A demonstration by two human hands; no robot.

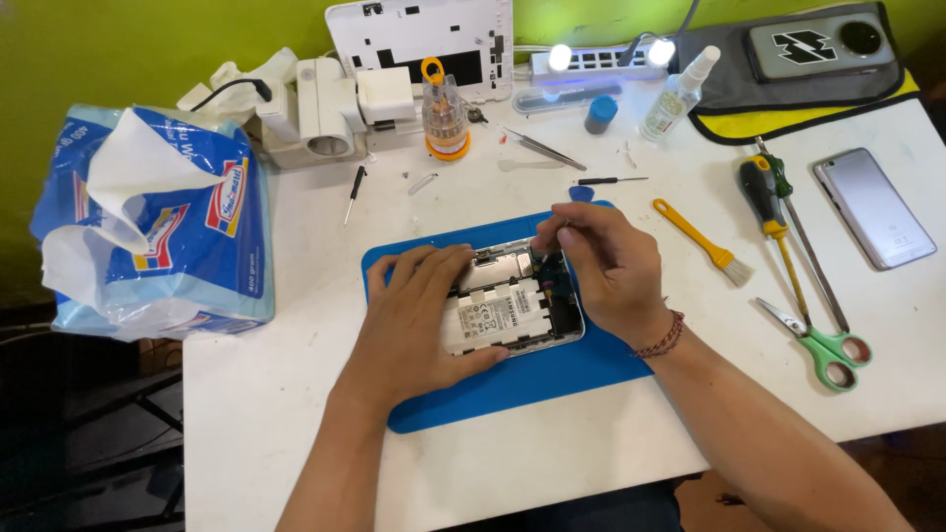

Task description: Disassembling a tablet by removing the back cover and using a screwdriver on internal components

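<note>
An opened tablet (512,300) lies face down on a blue work mat (552,379), its white battery and metal shields showing. My left hand (414,320) rests flat on the tablet's left side, fingers spread, pressing it down. My right hand (606,266) is closed around a thin tool (552,234) whose tip touches the tablet's upper right corner. The tool's shaft is mostly hidden by my fingers.
The tablet's white back cover (424,44) leans at the rear. A screwdriver bit set (444,118), tweezers (542,148), spray bottle (678,94), yellow brush (702,241), screwdrivers (767,202), green scissors (823,345) and a silver phone (872,207) surround the mat. A blue tissue pack (158,227) sits left.
</note>
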